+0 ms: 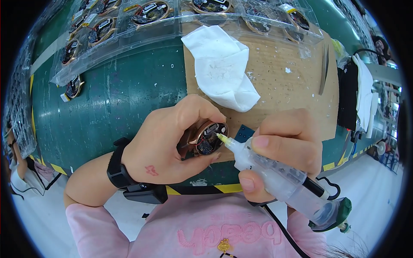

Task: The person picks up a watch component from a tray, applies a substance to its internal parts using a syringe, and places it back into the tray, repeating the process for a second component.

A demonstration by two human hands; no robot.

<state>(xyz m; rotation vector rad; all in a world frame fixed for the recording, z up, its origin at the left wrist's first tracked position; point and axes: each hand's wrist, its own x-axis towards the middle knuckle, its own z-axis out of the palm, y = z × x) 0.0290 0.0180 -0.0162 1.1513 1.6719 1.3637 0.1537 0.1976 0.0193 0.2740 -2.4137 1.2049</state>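
Note:
My left hand is closed around a round watch case with a rose-gold rim, thumb on the near side and fingers on the far side. Dark circuitry shows in its face, which is tilted toward my right. In my right hand is a translucent dispensing syringe with a dark green cap at its rear. Its thin yellowish tip reaches the right part of the watch's inside; whether it touches cannot be told. A small dark blue plate lies between the two hands.
A crumpled white cloth lies on a cardboard sheet beyond my hands. Clear plastic trays with several watch cases span the far side. One loose watch part sits at the left. Metal tweezers rest on the cardboard's right.

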